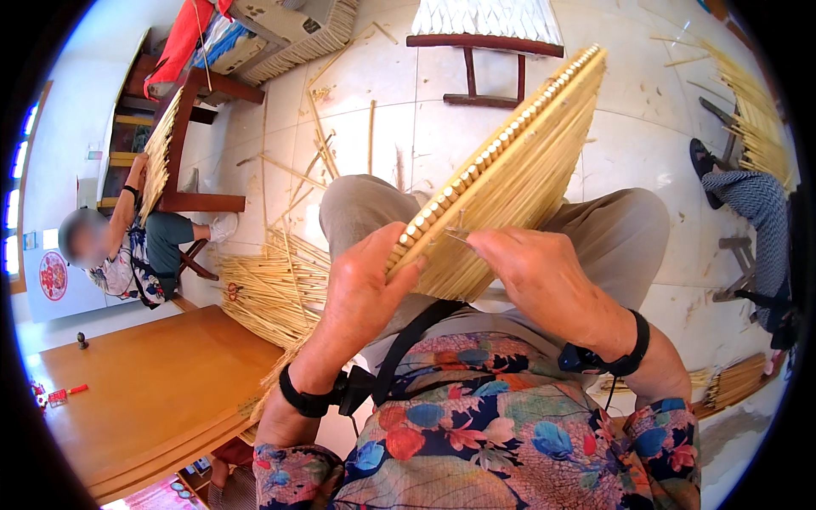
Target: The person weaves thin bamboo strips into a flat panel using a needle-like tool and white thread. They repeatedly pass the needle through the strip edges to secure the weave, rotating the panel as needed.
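Observation:
A panel of pale straw-coloured stalks, bound along one edge with the round cut ends showing, stands tilted across my lap, running up to the upper right. My left hand grips its lower left end, thumb along the edge. Just right of it, my right hand pinches a thin metal needle-like tool against the panel's face, below the row of ends. My right hand's lower fingers are curled and partly hidden.
Loose stalks lie left of my legs, beside a wooden tabletop. A person at left holds another panel. A wooden stool stands ahead. At right are another person's leg and more stalks.

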### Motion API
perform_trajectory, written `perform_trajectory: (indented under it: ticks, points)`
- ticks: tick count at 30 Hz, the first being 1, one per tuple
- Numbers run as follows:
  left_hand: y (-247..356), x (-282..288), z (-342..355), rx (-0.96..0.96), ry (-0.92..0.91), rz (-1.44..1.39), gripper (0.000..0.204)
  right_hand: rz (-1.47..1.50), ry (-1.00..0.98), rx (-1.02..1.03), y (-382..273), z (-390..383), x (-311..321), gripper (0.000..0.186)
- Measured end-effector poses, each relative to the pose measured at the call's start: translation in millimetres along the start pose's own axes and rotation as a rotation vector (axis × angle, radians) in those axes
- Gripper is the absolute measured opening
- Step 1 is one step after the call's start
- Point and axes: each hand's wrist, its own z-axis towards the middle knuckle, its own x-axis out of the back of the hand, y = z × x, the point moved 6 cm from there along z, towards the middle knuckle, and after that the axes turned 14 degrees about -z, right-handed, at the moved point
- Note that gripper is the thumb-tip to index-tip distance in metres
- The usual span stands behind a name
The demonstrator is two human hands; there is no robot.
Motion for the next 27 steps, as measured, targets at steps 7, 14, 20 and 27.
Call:
perform_trajectory:
  ticks: [7,14,20,27]
  points:
    - [21,-23,-25,-0.261,-0.055,0.080,0.048,0.096,-0.036,-0.073,2,-43,14,0.021]
    - [33,-26,-45,-0.277,-0.123,0.030,0.057,0.103,-0.109,-0.182,-9,-73,16,0.030]
    - [38,-35,-53,-0.289,-0.208,0.152,0.049,0.188,-0.125,-0.224,-8,-92,10,0.036]
    - [32,-34,-52,-0.301,-0.197,0.129,0.045,0.167,-0.029,-0.159,-5,-89,2,0.031]
